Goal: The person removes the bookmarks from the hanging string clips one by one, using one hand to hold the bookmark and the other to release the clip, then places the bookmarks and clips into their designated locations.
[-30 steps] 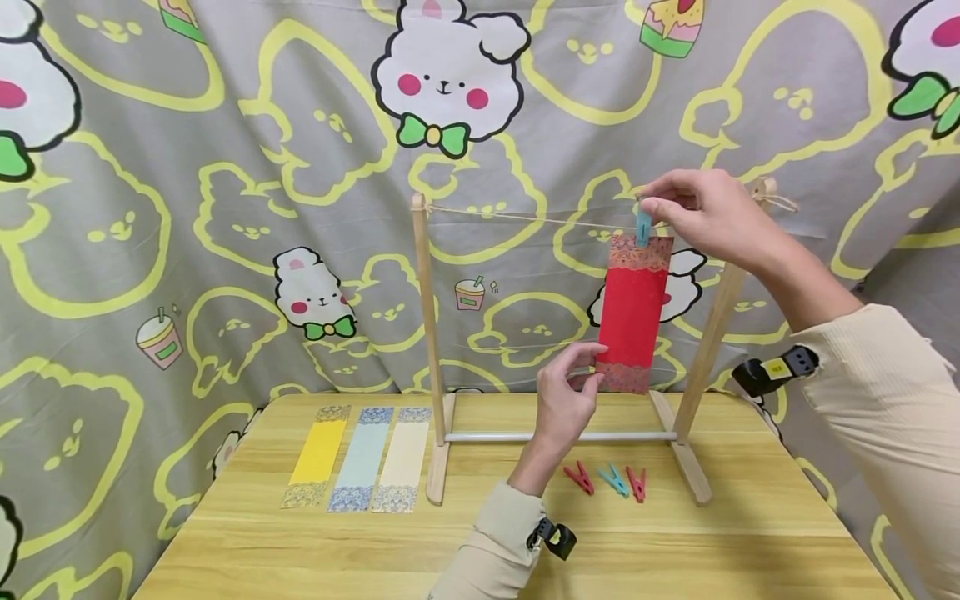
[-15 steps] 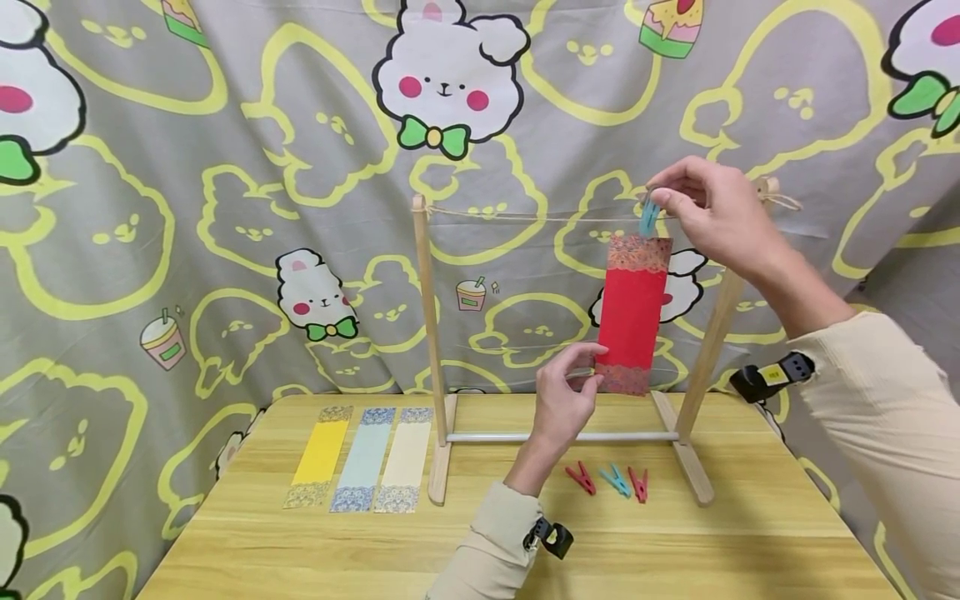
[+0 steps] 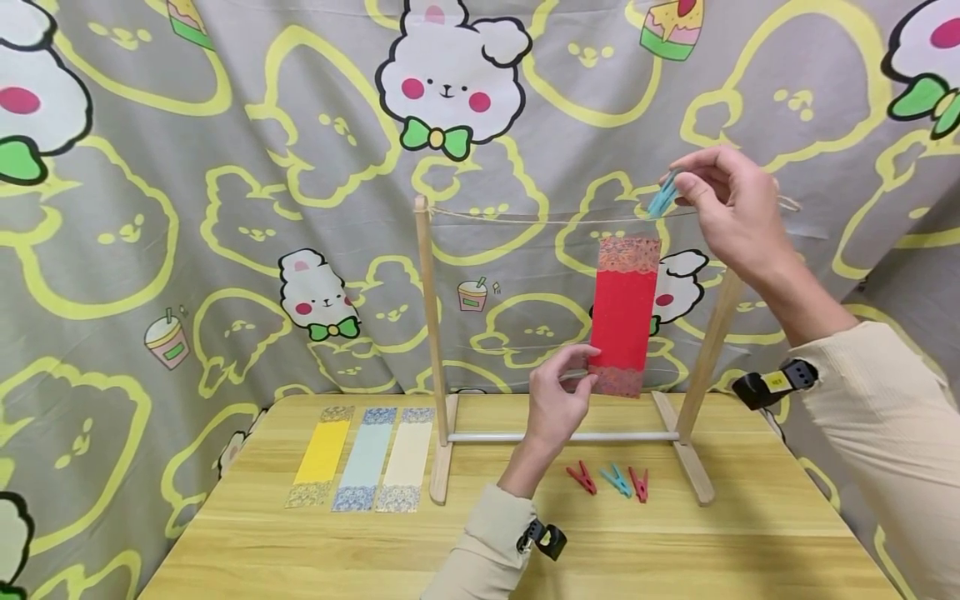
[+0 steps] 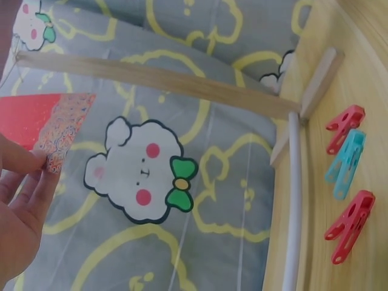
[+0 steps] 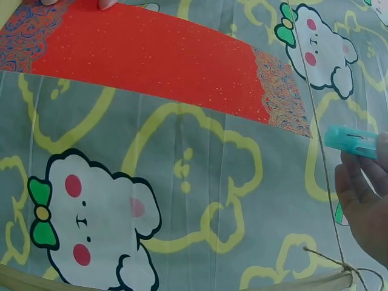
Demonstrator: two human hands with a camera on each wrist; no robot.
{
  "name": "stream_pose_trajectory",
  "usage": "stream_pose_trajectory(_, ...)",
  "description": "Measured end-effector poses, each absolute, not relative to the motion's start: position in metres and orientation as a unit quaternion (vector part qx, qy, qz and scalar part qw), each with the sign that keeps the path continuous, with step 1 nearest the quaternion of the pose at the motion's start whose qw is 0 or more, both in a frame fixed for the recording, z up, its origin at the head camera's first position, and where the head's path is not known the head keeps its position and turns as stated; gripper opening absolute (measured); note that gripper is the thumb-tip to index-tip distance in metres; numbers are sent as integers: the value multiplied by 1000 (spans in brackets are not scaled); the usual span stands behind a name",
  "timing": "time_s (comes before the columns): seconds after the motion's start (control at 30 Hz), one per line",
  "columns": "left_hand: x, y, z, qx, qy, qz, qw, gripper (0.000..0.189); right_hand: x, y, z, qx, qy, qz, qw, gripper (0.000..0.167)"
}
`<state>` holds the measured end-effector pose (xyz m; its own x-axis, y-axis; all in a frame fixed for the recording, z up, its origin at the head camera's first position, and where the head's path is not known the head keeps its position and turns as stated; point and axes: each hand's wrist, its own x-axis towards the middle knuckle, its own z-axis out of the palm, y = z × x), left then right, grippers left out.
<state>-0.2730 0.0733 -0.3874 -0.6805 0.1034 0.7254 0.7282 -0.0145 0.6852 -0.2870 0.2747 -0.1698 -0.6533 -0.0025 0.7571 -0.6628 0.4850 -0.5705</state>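
Note:
My left hand [image 3: 558,400] pinches the lower left edge of a red paper strip [image 3: 624,321] with patterned ends. The strip stands upright, its top edge just below the string [image 3: 525,219] of a wooden rack. Above and to the right, my right hand [image 3: 738,204] pinches a light blue clothespin [image 3: 663,195] between thumb and fingers. In the right wrist view the clothespin [image 5: 351,140] is apart from the strip [image 5: 163,57], on the other side of the string [image 5: 316,121]. The left wrist view shows thumb and fingers on the strip's patterned end [image 4: 63,130].
Under the rack lie a red clothespin [image 3: 581,477], a blue clothespin [image 3: 617,481] and another red clothespin [image 3: 639,484]. Yellow [image 3: 321,454], pale blue [image 3: 365,458] and cream [image 3: 405,458] strips lie left of the rack's left post [image 3: 428,325]. A patterned curtain [image 3: 337,183] hangs behind.
The clothespin has come off the strip's top and moved up and right with my right hand. My left hand and the red strip have shifted slightly left.

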Motion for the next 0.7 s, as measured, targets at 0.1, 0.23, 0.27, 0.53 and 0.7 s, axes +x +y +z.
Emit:
stream_pose_trajectory(0.1,-272,71,-388,-313,-660,-637,246,35,-286,276,-170,224,-765,477,371,17)
stream_pose_trajectory(0.23,-269,67,-388,-309,-663,-637,241,34,-282,276,-169,230,-748,495,379,18)
stream_pose_trajectory(0.27,-268,66,-388,-308,-663,-639,240,33,-281,276,-169,229,-746,497,380,18)
stream_pose_trajectory(0.53,-251,54,-370,-309,-653,-651,231,29,-270,276,-174,224,-748,493,383,21)
stream_pose_trajectory(0.7,-236,46,-356,-308,-654,-650,234,28,-263,276,-180,229,-757,476,385,25)
